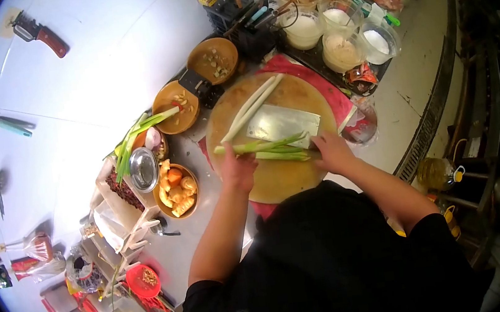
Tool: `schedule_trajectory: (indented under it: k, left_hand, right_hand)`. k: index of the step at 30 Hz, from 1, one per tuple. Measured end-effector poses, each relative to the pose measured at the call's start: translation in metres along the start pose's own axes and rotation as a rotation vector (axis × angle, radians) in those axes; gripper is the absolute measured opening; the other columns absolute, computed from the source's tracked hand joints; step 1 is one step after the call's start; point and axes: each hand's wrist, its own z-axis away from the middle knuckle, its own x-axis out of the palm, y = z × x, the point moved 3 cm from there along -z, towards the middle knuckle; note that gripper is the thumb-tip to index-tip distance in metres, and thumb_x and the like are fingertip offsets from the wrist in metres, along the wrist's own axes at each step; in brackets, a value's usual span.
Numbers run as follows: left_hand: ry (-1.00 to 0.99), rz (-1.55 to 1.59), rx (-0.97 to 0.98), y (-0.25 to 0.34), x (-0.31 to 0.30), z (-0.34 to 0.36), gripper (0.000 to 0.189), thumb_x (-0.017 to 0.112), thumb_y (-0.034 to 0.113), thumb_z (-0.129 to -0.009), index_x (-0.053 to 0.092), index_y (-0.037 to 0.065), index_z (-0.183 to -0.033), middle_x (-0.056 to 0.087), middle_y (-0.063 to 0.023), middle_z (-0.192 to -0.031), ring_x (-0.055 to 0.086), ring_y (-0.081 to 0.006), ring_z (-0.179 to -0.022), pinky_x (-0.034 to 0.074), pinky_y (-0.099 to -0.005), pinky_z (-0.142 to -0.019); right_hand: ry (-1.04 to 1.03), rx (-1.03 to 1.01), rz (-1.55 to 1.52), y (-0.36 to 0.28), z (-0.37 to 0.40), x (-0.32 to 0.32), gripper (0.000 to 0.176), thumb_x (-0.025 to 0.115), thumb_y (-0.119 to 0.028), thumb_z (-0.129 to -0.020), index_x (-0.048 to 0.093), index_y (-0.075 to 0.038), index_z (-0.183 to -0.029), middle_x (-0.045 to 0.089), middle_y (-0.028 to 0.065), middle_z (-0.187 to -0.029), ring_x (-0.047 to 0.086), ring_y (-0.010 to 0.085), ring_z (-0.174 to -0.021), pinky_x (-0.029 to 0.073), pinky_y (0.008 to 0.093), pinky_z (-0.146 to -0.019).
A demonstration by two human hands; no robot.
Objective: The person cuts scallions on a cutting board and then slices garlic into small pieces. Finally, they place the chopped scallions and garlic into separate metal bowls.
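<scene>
On the round wooden chopping board (290, 179) lies a cleaver (277, 123) with a wide flat blade. Two white leek or scallion stalks (251, 107) rest beside the blade, on its left. Green stalks (277, 146) stretch across the board between my two hands. My left hand (239, 166) is closed on their left end, near the board's left side. At their right end is my right hand (331, 151), its fingers curled close to the stalks and near the cleaver's handle end; what exactly those fingers hold is hidden.
Left of the board stand a bowl of ginger (176, 191), a metal bowl (143, 169) and green scallions (130, 144). Two wooden bowls (213, 59) are behind it. Plastic tubs of powder (303, 29) fill a tray at the back right. A plastic container (361, 125) touches the right side.
</scene>
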Motion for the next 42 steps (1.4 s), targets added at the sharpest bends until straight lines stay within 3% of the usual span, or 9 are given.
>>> schedule_trajectory:
  k: [12, 16, 19, 21, 22, 24, 32, 40, 42]
  left_hand:
    - [0.001, 0.16, -0.111, -0.04, 0.018, -0.048, 0.049, 0.045, 0.039, -0.104, 0.05, -0.004, -0.128, 0.056, -0.0225, -0.129, 0.06, -0.0312, -0.108, 0.049, -0.0381, -0.096]
    - [0.013, 0.129, -0.312, -0.068, 0.009, -0.072, 0.054, 0.058, 0.035, -0.099, 0.044, -0.005, -0.132, 0.061, -0.0213, -0.12, 0.064, -0.0337, -0.101, 0.056, -0.0346, -0.084]
    - [-0.085, -0.3, -0.454, -0.07, 0.019, -0.061, 0.047, 0.063, 0.033, -0.095, 0.055, -0.003, -0.125, 0.064, -0.0195, -0.116, 0.064, -0.0321, -0.097, 0.055, -0.0366, -0.078]
    - [-0.041, -1.413, 0.671, -0.052, 0.044, -0.039, 0.03, 0.065, 0.03, -0.09, 0.067, 0.003, -0.103, 0.068, -0.0168, -0.1, 0.063, -0.0329, -0.085, 0.051, -0.0438, -0.07]
    - [-0.043, -1.415, 0.668, -0.05, 0.044, -0.042, 0.03, 0.065, 0.03, -0.09, 0.067, 0.003, -0.103, 0.068, -0.0168, -0.1, 0.063, -0.0329, -0.085, 0.051, -0.0438, -0.07]
    - [-0.155, -1.683, 1.179, -0.042, 0.056, -0.045, 0.015, 0.068, 0.021, -0.082, 0.069, 0.008, -0.089, 0.065, -0.0148, -0.091, 0.06, -0.0328, -0.08, 0.047, -0.0465, -0.067]
    - [-0.272, -1.856, 1.102, -0.06, 0.055, -0.054, 0.008, 0.063, 0.016, -0.083, 0.065, 0.008, -0.085, 0.06, -0.0117, -0.084, 0.059, -0.0327, -0.086, 0.049, -0.0449, -0.072]
    - [-0.291, -1.782, 1.132, -0.066, 0.043, -0.054, 0.008, 0.059, 0.011, -0.083, 0.064, 0.007, -0.087, 0.06, -0.0144, -0.092, 0.059, -0.034, -0.089, 0.049, -0.0441, -0.075]
    - [0.009, -1.812, 0.911, -0.059, 0.025, -0.05, 0.012, 0.058, 0.01, -0.082, 0.063, 0.007, -0.092, 0.06, -0.0152, -0.101, 0.059, -0.0334, -0.092, 0.049, -0.0434, -0.078]
  right_hand:
    - [0.005, 0.345, 0.066, 0.046, 0.079, -0.065, 0.061, 0.067, -0.016, -0.075, 0.048, -0.016, -0.132, 0.069, 0.017, -0.1, 0.066, 0.0378, -0.091, 0.052, 0.0482, -0.081]
    - [-0.011, 0.414, 0.073, 0.079, 0.134, -0.069, 0.064, 0.069, -0.021, -0.073, 0.051, -0.019, -0.134, 0.069, 0.0172, -0.095, 0.067, 0.0376, -0.09, 0.053, 0.0472, -0.08]
    - [0.036, 0.409, -0.447, 0.09, 0.16, -0.05, 0.047, 0.07, -0.024, -0.081, 0.062, -0.013, -0.126, 0.07, 0.0122, -0.084, 0.067, 0.0254, -0.072, 0.052, 0.0359, -0.067]
    - [-0.006, 0.494, -0.732, 0.081, 0.159, -0.037, 0.042, 0.066, -0.025, -0.087, 0.062, -0.008, -0.125, 0.068, 0.0086, -0.08, 0.062, 0.0196, -0.066, 0.05, 0.0324, -0.063]
    - [-0.041, 0.566, -1.016, 0.066, 0.154, -0.032, 0.038, 0.063, -0.026, -0.093, 0.062, -0.004, -0.124, 0.065, 0.005, -0.076, 0.056, 0.0137, -0.059, 0.048, 0.0288, -0.058]
    - [-0.095, 0.684, -1.111, 0.04, 0.137, -0.041, 0.038, 0.054, -0.03, -0.1, 0.062, 0.001, -0.121, 0.061, 0.001, -0.077, 0.047, 0.0066, -0.06, 0.044, 0.0237, -0.057]
    - [-0.053, 0.482, -0.603, 0.015, 0.103, -0.037, 0.048, 0.05, -0.041, -0.099, 0.061, -0.001, -0.123, 0.066, 0.0235, -0.116, 0.062, 0.0402, -0.11, 0.048, 0.0413, -0.095]
    - [0.009, 0.395, -0.534, 0.009, 0.044, -0.008, 0.053, 0.048, -0.046, -0.098, 0.061, -0.001, -0.124, 0.065, 0.0248, -0.116, 0.062, 0.0409, -0.109, 0.048, 0.0423, -0.094]
    - [0.038, 0.371, -0.542, 0.013, 0.043, -0.009, 0.053, 0.049, -0.046, -0.098, 0.061, -0.001, -0.125, 0.066, 0.0247, -0.116, 0.062, 0.0402, -0.109, 0.048, 0.0419, -0.093]
